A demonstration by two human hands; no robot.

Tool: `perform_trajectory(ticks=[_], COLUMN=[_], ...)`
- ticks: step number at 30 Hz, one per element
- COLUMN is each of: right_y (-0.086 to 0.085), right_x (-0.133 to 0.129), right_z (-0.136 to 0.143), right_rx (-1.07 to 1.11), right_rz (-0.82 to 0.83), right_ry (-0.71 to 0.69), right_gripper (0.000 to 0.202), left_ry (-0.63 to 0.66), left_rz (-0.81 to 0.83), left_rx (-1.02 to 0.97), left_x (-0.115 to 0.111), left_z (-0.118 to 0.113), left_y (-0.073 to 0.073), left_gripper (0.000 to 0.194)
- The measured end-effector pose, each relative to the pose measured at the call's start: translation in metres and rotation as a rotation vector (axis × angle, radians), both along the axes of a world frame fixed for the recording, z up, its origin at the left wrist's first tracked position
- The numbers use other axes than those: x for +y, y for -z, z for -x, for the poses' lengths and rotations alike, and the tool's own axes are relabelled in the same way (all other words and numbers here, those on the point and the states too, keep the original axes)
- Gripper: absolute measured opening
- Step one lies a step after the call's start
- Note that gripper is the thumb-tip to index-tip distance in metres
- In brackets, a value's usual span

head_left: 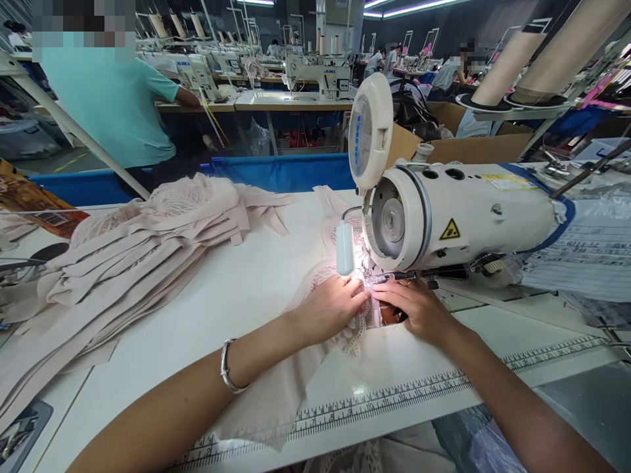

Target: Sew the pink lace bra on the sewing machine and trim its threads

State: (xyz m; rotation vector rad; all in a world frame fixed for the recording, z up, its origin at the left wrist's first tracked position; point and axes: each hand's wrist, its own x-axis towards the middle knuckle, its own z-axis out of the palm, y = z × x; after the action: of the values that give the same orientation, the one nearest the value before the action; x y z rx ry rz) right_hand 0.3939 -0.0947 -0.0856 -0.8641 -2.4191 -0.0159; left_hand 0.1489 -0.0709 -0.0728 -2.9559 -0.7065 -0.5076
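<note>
A white sewing machine [468, 207] stands over the table, its round end cover [371, 131] swung up. Pale pink fabric with lace trim [352, 338] lies under the lit needle area and spreads down to the table's front edge. My left hand [332, 307] is on this lace, fingers bent and pressed together on it just left of the needle. On the other side my right hand [421, 309] reaches in with its fingers stretched out, tips touching the work beside the presser foot. Those fingertips partly hide the needle. A small white lamp [344, 248] hangs above my left hand.
A pile of pale pink lace-trimmed pieces [162, 243] covers the table's left side. A printed ruler strip [394, 401] runs along the front edge. Thread cones [510, 66] and written paper sheets [582, 249] are at right. A person in a turquoise shirt [103, 105] sits ahead.
</note>
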Motion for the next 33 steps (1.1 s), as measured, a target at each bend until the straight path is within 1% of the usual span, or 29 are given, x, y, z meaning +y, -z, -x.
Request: perform_trajectory(ticks=[3,5,7,9,10,12,13,15,16,18,21,24,28,31,33], right_y=[-0.004,-0.006,-0.008,-0.01,-0.012,-0.018,-0.021,-0.025,-0.026,-0.022,-0.01,-0.001,0.003,0.002,0.001], right_x=[-0.001,-0.001,0.0,0.001,0.0,-0.002,-0.003,-0.006,-0.006,-0.006,-0.003,-0.002,-0.002,-0.002,-0.002], right_z=[-0.002,-0.004,-0.006,-0.005,-0.004,-0.002,-0.001,0.0,0.001,0.0,-0.001,-0.003,-0.004,-0.004,-0.004], right_rx=[0.113,0.167,0.178,0.161,0.151,0.118,0.117,0.168,0.2,0.229,0.138,0.051,-0.033,-0.051,-0.076], right_rz=[0.129,0.231,0.28,0.285,0.297,0.373,0.413,0.446,0.428,0.339,0.206,0.092,0.059,0.035,0.015], right_ry=[-0.043,-0.105,-0.167,-0.208,-0.22,-0.245,-0.249,-0.205,-0.172,-0.126,-0.139,-0.086,-0.013,0.009,0.028], right_gripper=[0.038,0.032,0.035,0.038,0.037,0.034,0.034,0.034,0.033,0.036,0.049,0.048,0.045,0.05,0.054], left_ry=[-0.01,-0.001,0.008,0.008,0.006,0.008,0.013,0.022,0.026,0.03,0.027,0.014,0.028,0.009,-0.01], left_rz=[-0.013,-0.008,0.003,0.022,0.031,0.036,0.033,0.022,0.018,0.02,0.035,0.07,0.094,0.052,0.015], left_rx=[-0.003,-0.004,-0.004,0.001,0.006,0.016,0.019,0.015,0.012,0.014,0.028,0.051,0.062,0.025,-0.006], left_x=[-0.001,-0.001,-0.001,0.0,0.0,0.0,0.0,0.0,-0.001,-0.003,-0.005,-0.004,-0.001,-0.001,-0.002], left_z=[-0.001,-0.001,-0.001,-0.001,0.0,0.001,0.001,0.001,0.001,0.0,-0.001,0.0,0.001,0.0,-0.001], left_y=[0.003,0.004,0.005,0.004,0.004,0.002,0.001,0.0,-0.001,-0.002,-0.004,-0.005,-0.005,-0.002,0.0], left_gripper=[0.032,0.033,0.034,0.031,0.029,0.026,0.025,0.024,0.023,0.024,0.025,0.019,0.017,0.017,0.021])
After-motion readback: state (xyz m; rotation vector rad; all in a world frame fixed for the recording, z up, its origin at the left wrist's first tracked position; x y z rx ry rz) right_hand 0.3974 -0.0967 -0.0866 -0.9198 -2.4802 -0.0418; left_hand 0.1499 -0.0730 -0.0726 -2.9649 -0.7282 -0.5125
